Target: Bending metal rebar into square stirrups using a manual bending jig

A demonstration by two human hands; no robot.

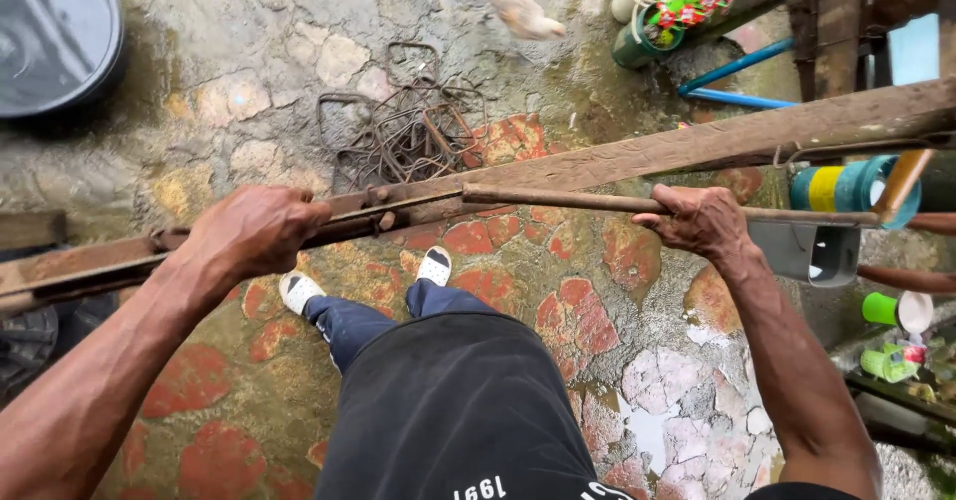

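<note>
Rusty rod (588, 201) gripped by right hand (702, 221); left hand (249, 229) clasps plank (717, 141).

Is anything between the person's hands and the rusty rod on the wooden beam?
Nothing visible. The left hand grips the beam at its metal fittings, and the right hand is closed directly around the rusty rod.

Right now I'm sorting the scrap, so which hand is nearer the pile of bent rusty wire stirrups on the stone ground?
Left. The left hand grips the bench just below-left of the pile of bent rusty wire stirrups; the right hand holds the rod farther right.
</note>
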